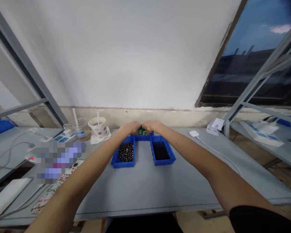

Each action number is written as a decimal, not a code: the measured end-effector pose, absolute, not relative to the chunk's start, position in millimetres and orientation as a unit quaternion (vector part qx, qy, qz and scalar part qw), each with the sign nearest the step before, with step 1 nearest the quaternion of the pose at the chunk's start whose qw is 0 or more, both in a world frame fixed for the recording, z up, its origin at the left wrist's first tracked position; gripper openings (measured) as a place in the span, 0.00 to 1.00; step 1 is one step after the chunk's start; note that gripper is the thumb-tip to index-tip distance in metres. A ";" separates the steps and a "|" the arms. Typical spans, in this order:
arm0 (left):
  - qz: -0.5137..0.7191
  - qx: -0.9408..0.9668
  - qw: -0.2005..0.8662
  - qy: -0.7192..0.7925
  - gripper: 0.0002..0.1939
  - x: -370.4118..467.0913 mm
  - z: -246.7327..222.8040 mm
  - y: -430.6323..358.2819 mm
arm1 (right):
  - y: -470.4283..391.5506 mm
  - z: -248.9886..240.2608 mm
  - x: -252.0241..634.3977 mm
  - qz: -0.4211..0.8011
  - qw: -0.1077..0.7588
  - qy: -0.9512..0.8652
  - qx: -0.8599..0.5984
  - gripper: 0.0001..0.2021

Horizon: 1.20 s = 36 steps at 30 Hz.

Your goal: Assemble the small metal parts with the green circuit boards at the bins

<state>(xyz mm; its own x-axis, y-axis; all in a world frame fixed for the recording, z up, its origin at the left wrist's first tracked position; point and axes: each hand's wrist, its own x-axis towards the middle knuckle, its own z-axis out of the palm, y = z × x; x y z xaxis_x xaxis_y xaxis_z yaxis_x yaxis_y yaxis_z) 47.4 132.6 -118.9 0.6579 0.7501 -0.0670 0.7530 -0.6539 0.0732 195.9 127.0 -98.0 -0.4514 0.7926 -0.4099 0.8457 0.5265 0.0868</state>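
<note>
Both my arms reach to the back of the grey table. My left hand (134,127) and my right hand (150,126) nearly meet over a blue bin (142,138) by the wall. Green material (142,131) shows between them, and the fingers of both hands are curled at it; the fingertips are partly hidden. Nearer to me on the left, a blue bin (123,164) holds many small shiny metal pieces (126,152). On the right stands another blue bin (164,161) with dark thin pieces (161,150) inside.
A paper cup (97,127) with a straw, a clear plastic cup (81,129) and a power strip (65,137) stand at the left. A white charger (194,133) with its cable and a small white box (215,126) lie right. Metal posts rise at both sides.
</note>
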 end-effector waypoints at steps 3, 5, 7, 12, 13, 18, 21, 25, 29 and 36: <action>-0.064 0.898 0.047 0.433 0.17 53.3 -117.9 134.6 | 127.6 -100.0 197.0 -0.060 0.201 0.853 0.477 0.18; -0.089 0.890 0.046 0.444 0.18 57.0 -116.5 135.1 | 126.7 -101.1 197.8 -0.054 0.199 0.855 0.475 0.18; -0.106 0.885 0.044 0.452 0.18 59.7 -115.2 135.7 | 125.7 -102.2 198.5 -0.049 0.198 0.856 0.476 0.18; -0.107 0.884 0.035 0.453 0.20 62.9 -116.6 140.4 | 126.2 -107.2 202.1 -0.047 0.195 0.857 0.475 0.14; -0.105 0.885 0.036 0.451 0.21 63.0 -118.0 141.5 | 127.0 -108.4 203.2 -0.048 0.192 0.858 0.474 0.13; -0.078 0.891 0.049 0.444 0.22 61.9 -126.5 142.3 | 133.1 -114.4 208.5 -0.060 0.175 0.867 0.463 0.17; -0.057 0.895 0.058 0.440 0.20 60.3 -128.3 140.8 | 136.8 -117.2 211.4 -0.071 0.162 0.875 0.451 0.17; -0.047 0.899 0.083 0.426 0.17 58.6 -123.0 141.8 | 141.5 -118.2 217.3 -0.085 0.145 0.885 0.434 0.15; -0.032 0.905 0.106 0.411 0.16 57.3 -112.9 143.6 | 143.9 -113.5 224.2 -0.100 0.128 0.886 0.434 0.16; 0.038 0.904 0.116 0.409 0.11 53.7 -92.4 146.0 | 136.5 -86.0 233.8 -0.131 0.063 0.889 0.435 0.18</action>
